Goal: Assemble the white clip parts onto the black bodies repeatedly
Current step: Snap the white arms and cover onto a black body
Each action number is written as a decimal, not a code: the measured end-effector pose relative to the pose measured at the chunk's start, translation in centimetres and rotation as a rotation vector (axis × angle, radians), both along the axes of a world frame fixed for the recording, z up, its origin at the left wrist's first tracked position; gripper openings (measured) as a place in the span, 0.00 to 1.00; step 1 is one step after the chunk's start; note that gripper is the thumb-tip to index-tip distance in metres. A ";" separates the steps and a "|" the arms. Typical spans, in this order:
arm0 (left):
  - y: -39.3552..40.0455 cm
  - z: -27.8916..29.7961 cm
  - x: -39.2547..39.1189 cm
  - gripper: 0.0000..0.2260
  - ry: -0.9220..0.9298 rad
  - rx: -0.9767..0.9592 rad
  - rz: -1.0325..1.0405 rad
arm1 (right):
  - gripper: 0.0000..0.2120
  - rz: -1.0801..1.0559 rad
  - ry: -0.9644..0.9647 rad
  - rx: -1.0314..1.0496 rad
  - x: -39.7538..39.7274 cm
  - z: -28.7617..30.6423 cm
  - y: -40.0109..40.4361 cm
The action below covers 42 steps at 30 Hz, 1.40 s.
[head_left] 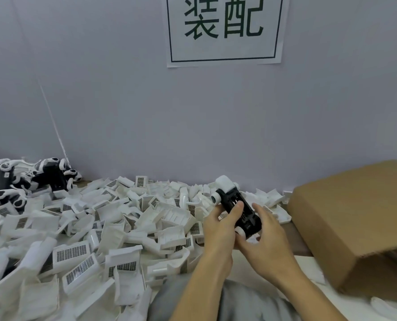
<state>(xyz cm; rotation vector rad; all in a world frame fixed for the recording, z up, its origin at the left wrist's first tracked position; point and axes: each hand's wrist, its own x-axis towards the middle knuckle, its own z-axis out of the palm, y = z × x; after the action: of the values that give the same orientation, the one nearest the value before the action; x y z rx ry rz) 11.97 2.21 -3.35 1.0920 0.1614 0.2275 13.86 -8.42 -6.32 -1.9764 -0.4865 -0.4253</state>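
Observation:
I hold one black body up over the table, slanting from upper left to lower right, with white pieces fitted at its far end and near end. My left hand grips it from the left, thumb lying across its top. My right hand cups its lower right end, fingers curled under the white part there. A large heap of loose white clip parts covers the table to the left and behind my hands.
A stack of black bodies with white parts lies at the far left by the wall. An open brown cardboard box lies on its side at the right. A paper sign hangs on the grey wall.

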 end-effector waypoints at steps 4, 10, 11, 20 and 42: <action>-0.3 -0.3 -0.1 0.06 -0.050 0.148 0.005 | 0.18 0.014 0.024 0.039 -0.1 0.4 -0.5; -0.3 -0.5 0.1 0.06 -0.081 0.239 0.010 | 0.14 0.037 0.002 0.032 -0.3 0.8 -1.0; -0.3 -0.6 0.2 0.06 -0.091 0.254 0.021 | 0.15 0.046 0.017 0.032 -0.2 0.7 -0.9; -0.6 -1.3 0.4 0.17 -0.318 0.636 0.170 | 0.27 0.117 0.123 0.226 0.0 0.2 -0.8; -0.3 -2.7 0.4 0.15 -0.323 0.999 0.067 | 0.24 0.016 0.147 0.500 1.1 0.7 -1.5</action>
<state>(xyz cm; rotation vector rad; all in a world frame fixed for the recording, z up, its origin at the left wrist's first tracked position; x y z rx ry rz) 12.39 1.88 -6.03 2.0179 -0.2401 0.5744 15.00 -9.95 -5.63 -1.5052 -0.2684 -0.3476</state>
